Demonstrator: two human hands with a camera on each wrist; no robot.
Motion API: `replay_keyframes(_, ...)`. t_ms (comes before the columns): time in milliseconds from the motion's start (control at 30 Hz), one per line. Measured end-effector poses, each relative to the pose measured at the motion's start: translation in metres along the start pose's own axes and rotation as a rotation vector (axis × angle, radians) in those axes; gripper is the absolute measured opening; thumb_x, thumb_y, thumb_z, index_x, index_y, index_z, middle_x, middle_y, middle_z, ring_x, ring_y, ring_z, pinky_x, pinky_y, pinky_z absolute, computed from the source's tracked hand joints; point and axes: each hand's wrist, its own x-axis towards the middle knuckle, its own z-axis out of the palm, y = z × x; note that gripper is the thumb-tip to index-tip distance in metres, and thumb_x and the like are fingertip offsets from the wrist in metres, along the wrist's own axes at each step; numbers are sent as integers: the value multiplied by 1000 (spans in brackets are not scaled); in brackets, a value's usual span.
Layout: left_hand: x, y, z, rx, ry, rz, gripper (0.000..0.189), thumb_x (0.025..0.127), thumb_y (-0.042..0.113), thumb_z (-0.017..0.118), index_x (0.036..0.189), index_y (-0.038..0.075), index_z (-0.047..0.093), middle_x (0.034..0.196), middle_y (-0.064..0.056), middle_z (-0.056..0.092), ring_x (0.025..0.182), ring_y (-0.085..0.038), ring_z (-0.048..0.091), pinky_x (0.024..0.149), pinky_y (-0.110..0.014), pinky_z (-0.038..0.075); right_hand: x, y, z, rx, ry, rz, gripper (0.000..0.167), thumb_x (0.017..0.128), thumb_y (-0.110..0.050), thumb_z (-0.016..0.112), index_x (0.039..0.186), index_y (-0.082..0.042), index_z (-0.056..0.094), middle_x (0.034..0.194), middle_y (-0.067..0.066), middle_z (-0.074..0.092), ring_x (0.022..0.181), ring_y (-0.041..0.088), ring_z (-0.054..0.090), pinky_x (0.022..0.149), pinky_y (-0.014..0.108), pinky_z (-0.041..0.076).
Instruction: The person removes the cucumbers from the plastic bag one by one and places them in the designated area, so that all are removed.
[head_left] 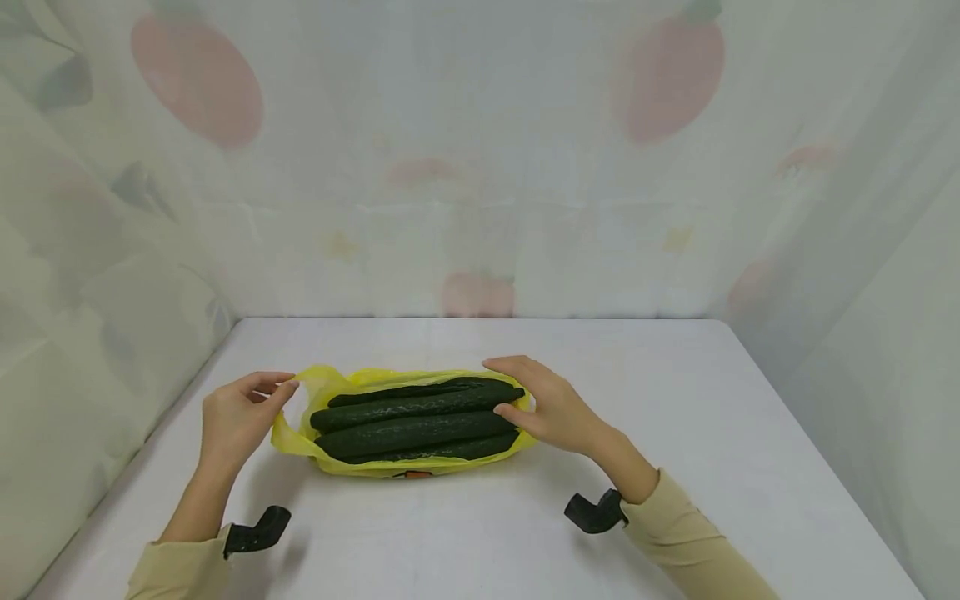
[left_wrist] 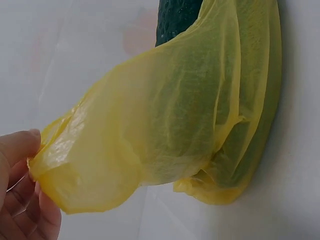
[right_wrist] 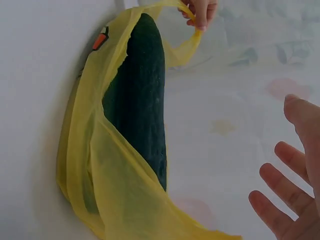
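Several long dark green cucumbers (head_left: 420, 435) lie side by side in a thin yellow plastic bag (head_left: 360, 469), its opening spread upward. At the bag's left end my left hand (head_left: 234, 417) pinches a handle loop between thumb and fingers, pulling it out to the side; the left wrist view shows the stretched yellow film (left_wrist: 105, 150) close up. My right hand (head_left: 553, 410) hovers around the right end of the cucumbers, thumb and fingers apart. In the right wrist view the fingers of that right hand (right_wrist: 295, 185) are spread and hold nothing, beside the cucumber (right_wrist: 142, 100).
The bag lies on a white table (head_left: 450, 550). Pale curtains (head_left: 480, 167) with faded fruit prints stand behind and on both sides. A black wrist mount (head_left: 258, 531) sits at the left sleeve, and another black mount (head_left: 595, 512) at the right sleeve.
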Motion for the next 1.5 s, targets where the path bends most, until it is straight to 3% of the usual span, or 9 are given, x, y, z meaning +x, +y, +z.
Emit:
replay_keyframes(400, 0, -1, 3, -7, 51, 7, 19, 85, 24, 66, 89, 7, 73, 73, -10, 69, 57, 14, 45, 45, -16, 40, 3, 3, 25, 80, -76, 8, 54, 86, -24, 66, 134, -11, 45, 131, 1, 51, 117, 17, 51, 94, 30, 43)
replay_keyframes(633, 0, 1, 2, -9, 64, -20, 21, 84, 26, 67, 89, 7, 72, 71, -10, 69, 57, 11, 45, 47, -13, 39, 7, 1, 36, 73, -150, 53, 52, 87, -28, 64, 134, -16, 45, 129, -1, 51, 117, 14, 50, 96, 32, 42)
replay_keyframes(1200, 1, -1, -1, -20, 77, -24, 20, 84, 27, 66, 88, 8, 72, 71, -8, 69, 57, 12, 46, 46, -14, 40, 9, 5, 59, 129, -287, 131, 44, 90, -28, 60, 130, -13, 50, 124, -1, 54, 111, 12, 52, 91, 26, 44)
replay_keyframes(1500, -1, 0, -3, -10, 56, -57, 23, 85, 29, 65, 90, 8, 72, 73, -9, 69, 58, 10, 46, 47, -15, 40, 4, 6, 76, 13, -300, 153, 41, 89, -34, 60, 127, -20, 53, 120, -2, 56, 107, 14, 52, 85, 28, 46)
